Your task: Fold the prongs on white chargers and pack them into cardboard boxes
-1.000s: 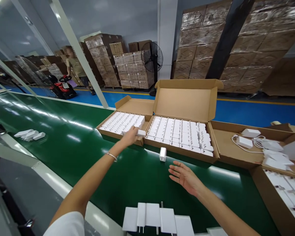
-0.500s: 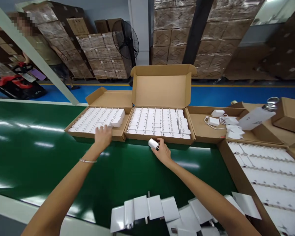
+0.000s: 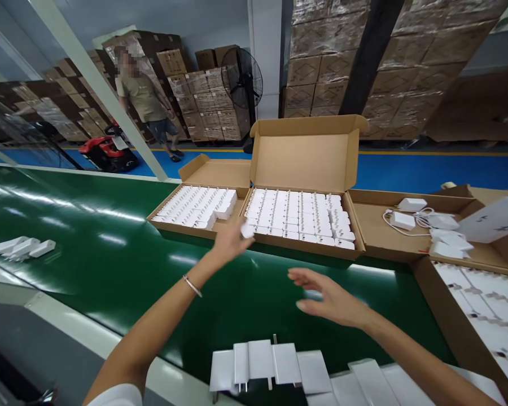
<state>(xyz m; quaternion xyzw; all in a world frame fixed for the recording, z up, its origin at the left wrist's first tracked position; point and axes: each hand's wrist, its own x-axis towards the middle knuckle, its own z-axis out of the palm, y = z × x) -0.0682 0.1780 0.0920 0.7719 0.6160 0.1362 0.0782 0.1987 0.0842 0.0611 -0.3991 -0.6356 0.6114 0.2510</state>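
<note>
My left hand (image 3: 230, 242), with a bracelet at the wrist, holds a white adapter (image 3: 247, 230) near the front edge between two cartons. My right hand (image 3: 328, 299) is over the green surface, fingers apart, holding nothing. The left carton (image 3: 182, 228) has rows of white adapters and a gap at its front right. Rows of adapters fill most of the middle carton (image 3: 305, 246), whose lid stands up. Loose white adapters (image 3: 285, 363) lie in a row near the front edge, partly under my right forearm.
Several adapters (image 3: 21, 248) lie at far left on the green surface (image 3: 122, 270). An open carton (image 3: 372, 237) at right holds cables, adapters and a white bottle (image 3: 493, 221). A large carton (image 3: 432, 316) of adapters stands at lower right. A person (image 3: 144, 96) is beyond the table.
My left hand has moved right and now holds an adapter. My right hand has let go of its adapter and drawn back. The view has swung left.
</note>
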